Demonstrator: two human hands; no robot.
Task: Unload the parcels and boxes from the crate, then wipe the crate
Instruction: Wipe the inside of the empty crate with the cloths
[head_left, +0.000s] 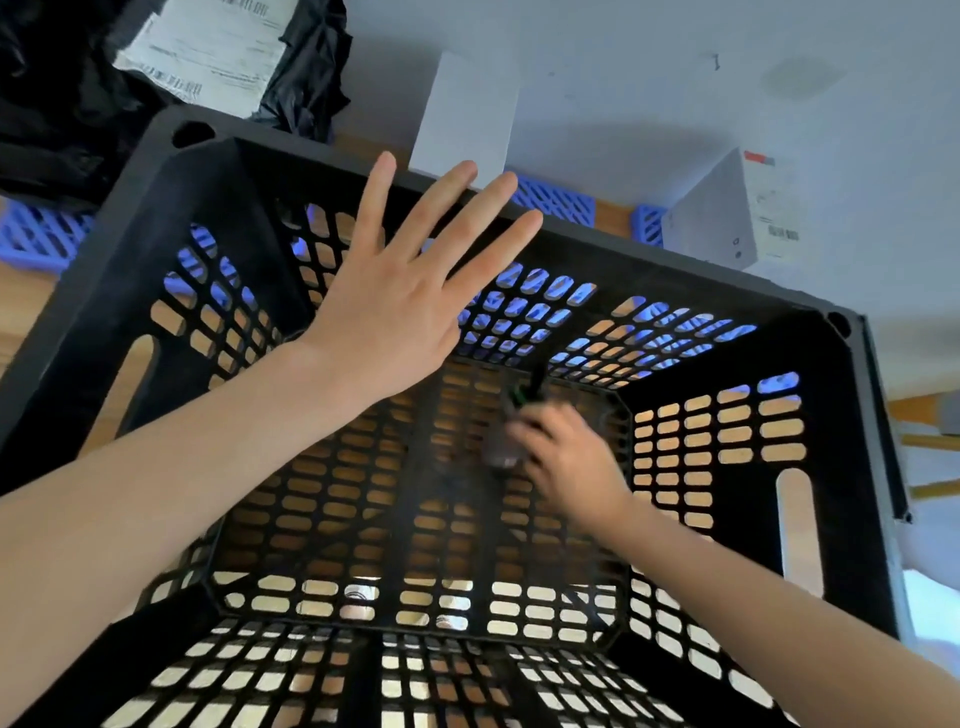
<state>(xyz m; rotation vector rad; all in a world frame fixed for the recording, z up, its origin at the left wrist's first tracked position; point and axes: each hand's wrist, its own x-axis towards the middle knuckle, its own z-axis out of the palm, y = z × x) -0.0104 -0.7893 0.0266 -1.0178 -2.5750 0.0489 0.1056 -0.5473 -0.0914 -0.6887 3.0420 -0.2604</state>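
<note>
The black slotted crate (130, 223) stands on a wooden surface (31, 312) and fills most of the view, its four walls sloping down to a gridded floor. The right hand (566, 457) is low inside, near the far right corner, its fingers curled around a blurred grey wad (498, 449) held against the floor; the left and near parts of the floor lie open around it. The left hand (395, 312) is flat with its fingers spread and holds nothing. Its fingertips reach the far rim, though I cannot tell whether they touch it. Just beyond that rim are blue baskets (556, 200), two white boxes (727, 213) against the pale wall (675, 78), and a black labelled parcel (208, 47) at the far left.
</note>
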